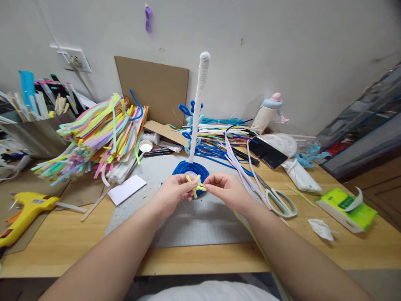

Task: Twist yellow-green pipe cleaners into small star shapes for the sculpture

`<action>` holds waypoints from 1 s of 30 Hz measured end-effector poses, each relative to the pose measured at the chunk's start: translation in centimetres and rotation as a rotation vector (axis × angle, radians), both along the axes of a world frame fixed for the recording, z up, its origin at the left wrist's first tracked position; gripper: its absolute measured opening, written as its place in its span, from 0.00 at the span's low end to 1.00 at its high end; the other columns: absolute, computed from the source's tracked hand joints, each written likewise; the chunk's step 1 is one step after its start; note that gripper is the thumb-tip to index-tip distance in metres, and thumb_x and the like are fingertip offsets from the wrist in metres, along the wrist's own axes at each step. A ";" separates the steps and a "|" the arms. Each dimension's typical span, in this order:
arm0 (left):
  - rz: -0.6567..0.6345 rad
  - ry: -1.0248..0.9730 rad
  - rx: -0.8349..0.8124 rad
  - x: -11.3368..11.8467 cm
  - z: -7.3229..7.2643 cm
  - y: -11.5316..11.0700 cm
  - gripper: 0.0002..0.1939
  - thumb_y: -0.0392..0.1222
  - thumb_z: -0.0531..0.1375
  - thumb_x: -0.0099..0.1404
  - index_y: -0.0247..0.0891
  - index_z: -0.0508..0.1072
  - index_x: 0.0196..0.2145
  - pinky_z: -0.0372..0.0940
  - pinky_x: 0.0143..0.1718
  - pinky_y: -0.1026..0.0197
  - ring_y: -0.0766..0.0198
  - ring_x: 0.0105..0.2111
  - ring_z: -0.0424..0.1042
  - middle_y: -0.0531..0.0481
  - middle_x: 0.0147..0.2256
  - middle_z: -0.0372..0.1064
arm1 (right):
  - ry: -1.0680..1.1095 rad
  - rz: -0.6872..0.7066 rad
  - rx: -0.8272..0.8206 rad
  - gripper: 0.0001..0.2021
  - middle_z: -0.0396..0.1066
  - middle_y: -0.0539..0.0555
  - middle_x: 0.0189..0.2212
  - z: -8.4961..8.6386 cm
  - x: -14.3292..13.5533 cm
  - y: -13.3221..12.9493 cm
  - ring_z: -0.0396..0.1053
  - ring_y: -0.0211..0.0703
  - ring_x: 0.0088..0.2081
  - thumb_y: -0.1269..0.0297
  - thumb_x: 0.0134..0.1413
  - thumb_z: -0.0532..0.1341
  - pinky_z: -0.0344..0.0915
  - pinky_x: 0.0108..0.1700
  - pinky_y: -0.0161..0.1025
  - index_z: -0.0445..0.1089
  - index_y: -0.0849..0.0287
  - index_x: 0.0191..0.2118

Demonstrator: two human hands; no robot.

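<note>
Between my two hands is a small yellow pipe-cleaner star shape (197, 187), with several short arms. My left hand (171, 193) pinches its left side between thumb and fingers. The thumb and forefinger of my right hand (228, 190) close on its right tip. Just behind them, a round blue coiled base (200, 168) rests on the grey mat (181, 228), partly hidden by my hands. A tall white wrapped stem (198, 96) rises upright from that base, and blue looped pieces (187, 134) show beside it.
A yellow glue gun (28, 211) and a big bundle of coloured pipe cleaners (100, 133) lie left. Scissors (282, 203), a black phone (267, 151) and a green tissue pack (347, 207) are right. Blue pipe cleaners (213, 151) and cardboard (153, 85) are behind.
</note>
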State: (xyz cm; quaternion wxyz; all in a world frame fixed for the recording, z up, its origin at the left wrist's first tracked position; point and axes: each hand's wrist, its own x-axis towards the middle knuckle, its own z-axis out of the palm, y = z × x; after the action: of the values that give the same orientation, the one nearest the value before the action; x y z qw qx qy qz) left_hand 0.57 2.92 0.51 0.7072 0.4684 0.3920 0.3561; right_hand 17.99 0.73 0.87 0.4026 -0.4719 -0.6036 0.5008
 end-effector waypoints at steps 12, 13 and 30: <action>-0.005 -0.161 -0.090 0.1 0.5 -0.6 0.13 0.43 0.67 0.50 0.32 0.70 0.30 0.67 0.30 0.65 0.71 0.24 0.68 0.51 0.25 0.68 | 0.279 -0.124 0.007 0.09 0.67 0.46 0.22 -1.0 -1.2 -0.4 0.62 0.32 0.23 0.62 0.42 0.66 0.59 0.26 0.31 0.66 0.59 0.27; -0.016 -0.169 -0.084 0.2 0.5 -0.7 0.13 0.42 0.67 0.49 0.33 0.70 0.30 0.67 0.32 0.64 0.70 0.26 0.69 0.51 0.26 0.69 | 0.294 -0.144 -0.005 0.09 0.66 0.46 0.21 -1.0 -1.3 -0.4 0.60 0.31 0.21 0.62 0.42 0.66 0.57 0.24 0.31 0.67 0.59 0.26; 0.169 0.354 0.317 0.7 -0.6 -0.7 0.11 0.45 0.64 0.49 0.34 0.70 0.26 0.59 0.22 0.66 0.67 0.20 0.66 0.53 0.19 0.69 | -0.700 0.009 0.587 0.08 0.70 0.55 0.28 -0.5 -0.5 -1.6 0.66 0.41 0.31 0.71 0.56 0.53 0.56 0.33 0.37 0.69 0.58 0.32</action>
State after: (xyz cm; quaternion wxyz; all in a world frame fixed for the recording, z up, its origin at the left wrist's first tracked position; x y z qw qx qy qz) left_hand 1.23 2.21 -0.11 0.5128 0.5940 0.4869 0.3835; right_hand 17.49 -0.92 0.39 0.2889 -0.4762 -0.8217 0.1209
